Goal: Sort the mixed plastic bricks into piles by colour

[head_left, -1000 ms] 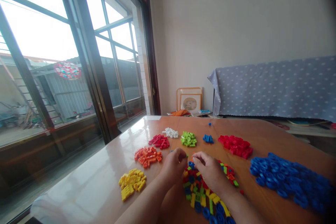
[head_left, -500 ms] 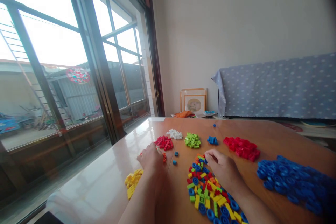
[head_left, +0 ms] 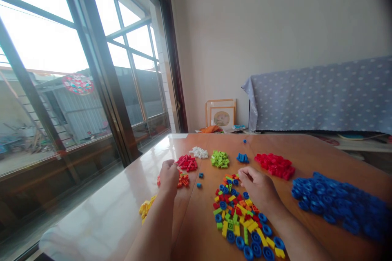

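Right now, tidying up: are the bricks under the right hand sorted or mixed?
Mixed: the pile under the right hand shows red, blue, yellow, green together.

- The left hand, a second ago at the mixed pile beside the right hand, now lies over the orange pile, reaching toward the small red pile.
- Two loose blue pieces now show on the table, uncovered by the left hand.

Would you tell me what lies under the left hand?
The left hand covers most of the orange pile; a few orange bricks show beside it. Whether it grips one cannot be seen.
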{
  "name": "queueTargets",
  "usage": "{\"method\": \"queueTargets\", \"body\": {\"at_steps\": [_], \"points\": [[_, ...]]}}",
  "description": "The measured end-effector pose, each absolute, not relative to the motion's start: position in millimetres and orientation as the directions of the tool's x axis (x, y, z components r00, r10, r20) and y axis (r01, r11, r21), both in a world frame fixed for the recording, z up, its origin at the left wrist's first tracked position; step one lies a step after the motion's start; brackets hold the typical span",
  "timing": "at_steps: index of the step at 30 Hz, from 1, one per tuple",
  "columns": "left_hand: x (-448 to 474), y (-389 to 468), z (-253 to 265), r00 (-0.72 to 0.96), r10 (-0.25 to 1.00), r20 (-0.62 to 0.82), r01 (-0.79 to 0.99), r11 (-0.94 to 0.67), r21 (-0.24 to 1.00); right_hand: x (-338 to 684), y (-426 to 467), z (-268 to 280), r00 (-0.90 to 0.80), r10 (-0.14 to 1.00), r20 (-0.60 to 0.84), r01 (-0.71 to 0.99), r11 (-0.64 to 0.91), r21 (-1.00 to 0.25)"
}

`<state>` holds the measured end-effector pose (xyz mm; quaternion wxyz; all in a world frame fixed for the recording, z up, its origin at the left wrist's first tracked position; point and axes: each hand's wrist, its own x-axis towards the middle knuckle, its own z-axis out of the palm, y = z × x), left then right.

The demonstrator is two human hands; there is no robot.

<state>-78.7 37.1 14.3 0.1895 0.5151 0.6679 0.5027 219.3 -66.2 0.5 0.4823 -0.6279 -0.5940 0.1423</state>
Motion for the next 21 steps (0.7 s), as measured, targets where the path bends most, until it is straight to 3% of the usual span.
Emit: {"method": "queueTargets", "body": {"at_steps": [2,5,11,15,21], "points": [[-77.6,38.0,13.8,-0.393,0.886,0.244,0.490,-0.023,0.872,219.7,-66.8,1.6,0.252,0.881,0.401,0.611,0.177,-0.771],[-73.6,36.8,15.3,-0.321,0.922,0.218,0.622,0.031,0.783,220.2,-68.4,3.9,0.250,0.872,0.422,0.617,0.192,-0.763],[-66.2,30.3,23.6,-0.231,0.943,0.241,0.897,0.111,0.427,221.3,-71.5,7.5,0.263,0.863,0.432,0.607,0.200,-0.769],[-59.9,21.9,25.0,-0.161,0.959,0.235,0.968,0.107,0.225,221.0,-72.2,8.5,0.262,0.862,0.433,0.604,0.203,-0.771],[-57.3,21.7,21.7,-0.149,0.964,0.220,0.978,0.110,0.177,219.5,-71.4,8.7,0.266,0.866,0.423,0.595,0.198,-0.779]]}}
